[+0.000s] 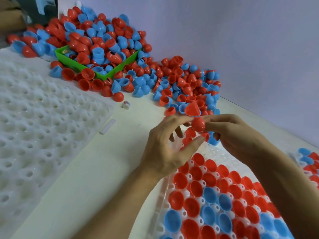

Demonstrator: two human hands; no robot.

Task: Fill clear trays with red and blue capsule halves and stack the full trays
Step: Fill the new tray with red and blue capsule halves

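A clear tray (174,182) lies at the lower right, most of its cups holding red and blue capsule halves open side up. Above its far end my left hand (170,145) and my right hand (236,133) meet. Between their fingertips sits a red capsule half (198,124), dome toward me. My left fingertips also touch a second red half (193,109) just above it. More red halves and a blue one lie under my right palm, partly hidden. A big loose heap of red and blue halves (188,83) stretches along the wall.
A green bin (72,62) overflowing with halves sits at the back left. White empty trays (39,121) cover the left side. A small white cap (126,105) and a white strip (107,128) lie on the table. Another filled tray (309,163) shows at the right edge.
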